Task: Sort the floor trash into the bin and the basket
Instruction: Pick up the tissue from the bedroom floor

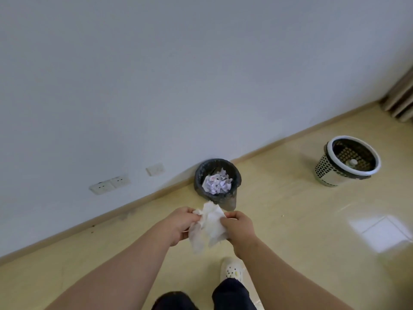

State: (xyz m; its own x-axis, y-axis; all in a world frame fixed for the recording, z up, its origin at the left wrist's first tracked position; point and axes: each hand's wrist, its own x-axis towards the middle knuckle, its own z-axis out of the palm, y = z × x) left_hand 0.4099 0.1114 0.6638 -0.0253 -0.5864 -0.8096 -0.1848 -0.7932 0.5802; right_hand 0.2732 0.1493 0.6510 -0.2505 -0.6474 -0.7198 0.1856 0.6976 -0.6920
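From my far-off seat I see the big white wall (156, 63) first, then the shiny yellow floor (312, 220) below it; the white basket (378, 163) with holes in its side stands on the floor off to the right, well apart from the rest, and something small, round and pale lies inside it, but I cannot tell what; the black-lined bin (199, 175) sits by the wall, its mouth facing up, ready to catch things; the left hand (181, 224) and the right hand (240, 229) are close together just in front of the bin, each one pinching a side of the crumpled white tissue (209, 224), which hangs between them above the floor; I think two hands hold it so the soft paper can be balled up and not float off; scrunched paper (216, 183) already lies in the bin, so I judge the tissue belongs there too; a pale shoe (231, 269) stands below the hands.
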